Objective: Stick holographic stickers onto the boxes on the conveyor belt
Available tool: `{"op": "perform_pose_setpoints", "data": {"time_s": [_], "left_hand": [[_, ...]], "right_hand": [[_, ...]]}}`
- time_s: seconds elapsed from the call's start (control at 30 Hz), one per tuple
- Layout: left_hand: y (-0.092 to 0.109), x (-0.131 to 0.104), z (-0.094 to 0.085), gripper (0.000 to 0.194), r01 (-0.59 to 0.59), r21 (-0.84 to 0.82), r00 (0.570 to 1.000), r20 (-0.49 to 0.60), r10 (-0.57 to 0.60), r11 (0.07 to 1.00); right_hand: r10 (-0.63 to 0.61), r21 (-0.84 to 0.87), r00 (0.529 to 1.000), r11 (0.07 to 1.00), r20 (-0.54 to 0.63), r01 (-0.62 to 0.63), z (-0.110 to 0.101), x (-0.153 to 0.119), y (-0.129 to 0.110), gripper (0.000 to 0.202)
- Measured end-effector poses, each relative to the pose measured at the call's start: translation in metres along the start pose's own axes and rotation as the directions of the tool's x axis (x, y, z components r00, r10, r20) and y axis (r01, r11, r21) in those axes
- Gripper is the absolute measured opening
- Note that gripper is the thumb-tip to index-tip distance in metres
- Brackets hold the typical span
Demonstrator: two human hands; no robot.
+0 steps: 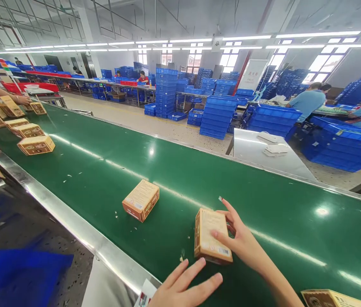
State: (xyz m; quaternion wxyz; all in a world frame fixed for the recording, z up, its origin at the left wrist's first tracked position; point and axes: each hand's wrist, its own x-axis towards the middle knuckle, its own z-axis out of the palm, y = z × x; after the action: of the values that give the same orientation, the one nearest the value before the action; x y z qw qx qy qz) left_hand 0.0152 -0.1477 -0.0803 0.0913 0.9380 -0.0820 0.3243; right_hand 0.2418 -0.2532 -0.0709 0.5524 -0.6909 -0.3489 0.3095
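Right hand (243, 243), lower centre-right of frame: fingers spread flat against the far side and top of a small tan cardboard box with a printed label (211, 236), touching it, not clenched around it. Box lies flat on the green conveyor belt (263, 204), just right of bottom centre. Left hand (185, 286) at bottom centre, released, fingers extended, hovering near the belt's steel edge rail (71, 221), just below the box, not touching it. A second orange-brown cardboard box (141, 200) lies left of the first, apart from both hands. Corner of another printed box (334, 298) at bottom right, beside the right forearm. Upper left: a cluster of similar brown boxes (36, 145) on the belt, with another person's hand (20, 100) resting among them. Background: stacks of blue plastic crates (217, 116), a steel side desk (263, 155) beyond the belt, a seated person in a blue shirt (308, 101) at right.
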Motion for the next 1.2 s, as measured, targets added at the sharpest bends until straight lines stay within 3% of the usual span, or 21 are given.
{"op": "perform_pose_setpoints", "data": {"time_s": [0.07, 0.13, 0.23, 0.33, 0.43, 0.53, 0.6, 0.77, 0.93, 1.13, 1.2], "left_hand": [[0.003, -0.001, 0.012, 0.035, -0.039, 0.172, 0.999, 0.010, 0.038, 0.984], [0.005, 0.004, 0.015, 0.042, -0.060, 0.220, 0.998, 0.010, 0.059, 0.974], [0.008, 0.016, 0.010, 0.039, -0.057, 0.155, 0.998, -0.031, 0.063, 0.986], [0.012, 0.028, 0.005, 0.042, -0.033, 0.099, 0.999, -0.039, 0.037, 0.995], [0.016, 0.035, 0.008, 0.045, -0.011, 0.073, 0.995, -0.094, 0.018, 0.997], [0.019, 0.036, 0.015, 0.040, -0.039, 0.073, 0.998, -0.047, 0.042, 0.997], [0.022, 0.036, 0.019, 0.037, -0.061, 0.078, 0.998, 0.003, 0.061, 0.995], [0.031, 0.036, 0.027, 0.038, -0.072, 0.108, 0.997, -0.011, 0.074, 0.992], [0.041, 0.036, 0.036, 0.039, -0.076, 0.124, 0.996, -0.036, 0.081, 0.989], [0.046, 0.045, 0.042, 0.039, -0.120, 0.082, 0.991, -0.049, 0.124, 0.989], [0.046, 0.048, 0.041, 0.040, -0.130, 0.030, 0.987, -0.094, 0.132, 0.991]], "right_hand": [[-0.002, 0.024, 0.994, 1.000, 0.108, -0.001, 0.000, -0.013, -0.005, 0.103], [0.013, 0.046, 0.992, 0.999, 0.128, -0.019, 0.000, -0.029, -0.009, 0.100], [0.050, 0.101, 0.993, 0.994, -0.105, -0.039, -0.001, -0.052, -0.012, 0.076], [0.212, 0.237, 0.898, 0.963, -0.384, -0.126, 0.002, -0.069, -0.014, 0.055], [0.369, 0.388, 0.838, 0.897, -0.402, -0.209, 0.012, -0.081, -0.019, 0.048], [0.384, 0.451, 0.823, 0.875, -0.419, -0.178, 0.023, -0.088, -0.027, 0.040], [0.375, 0.442, 0.806, 0.883, -0.458, -0.159, 0.026, -0.090, -0.032, 0.038], [0.336, 0.359, 0.787, 0.920, -0.518, -0.157, 0.019, -0.098, -0.028, 0.039], [0.217, 0.096, 0.773, 0.975, -0.596, -0.201, 0.007, -0.110, -0.004, 0.044], [0.164, 0.036, 0.636, 0.977, -0.754, -0.209, 0.003, -0.108, -0.015, 0.068], [0.133, -0.033, 0.619, 0.968, -0.774, -0.249, -0.004, -0.108, -0.026, 0.063]]}}
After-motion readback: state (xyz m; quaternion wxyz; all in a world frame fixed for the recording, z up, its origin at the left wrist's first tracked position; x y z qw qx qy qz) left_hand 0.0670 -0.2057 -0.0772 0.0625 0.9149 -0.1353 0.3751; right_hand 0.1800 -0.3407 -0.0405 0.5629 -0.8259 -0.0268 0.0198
